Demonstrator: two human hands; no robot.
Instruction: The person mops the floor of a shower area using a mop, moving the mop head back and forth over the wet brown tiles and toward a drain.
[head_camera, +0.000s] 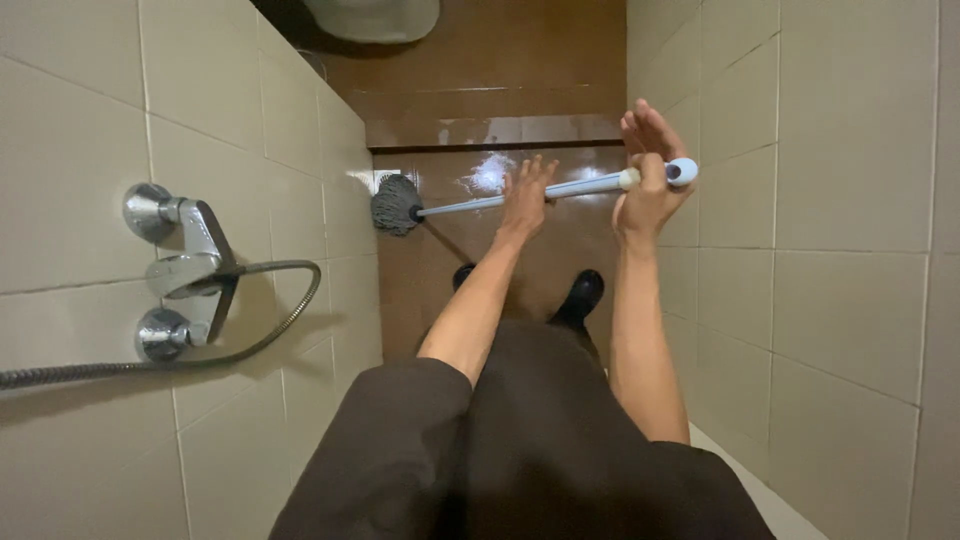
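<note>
Head view. The left hand (527, 200) is closed around the mid-section of the mop handle (520, 194), fingers wrapped over the top of the shaft. The right hand (648, 180) holds the upper end of the same handle, just below the pale blue end cap (681, 172); the lower fingers and thumb grip the shaft while the upper fingers are extended and spread above it. The two hands are near each other, the right one further toward the cap.

From the left hand, the handle runs away to the left and slightly downward to the grey string mop head (396, 204). The mop head is in contact with the wet brown floor (500, 110) at the foot of the tiled wall (230, 110) on the left-hand side. Light glare shows on the floor just beyond the left hand.

Below the hands, two black shoes (581, 297) stand on the floor. On the tiled wall well to the left of the left hand, a chrome shower mixer (185, 270) is mounted, with a metal hose (270, 330) looping from it.
</note>
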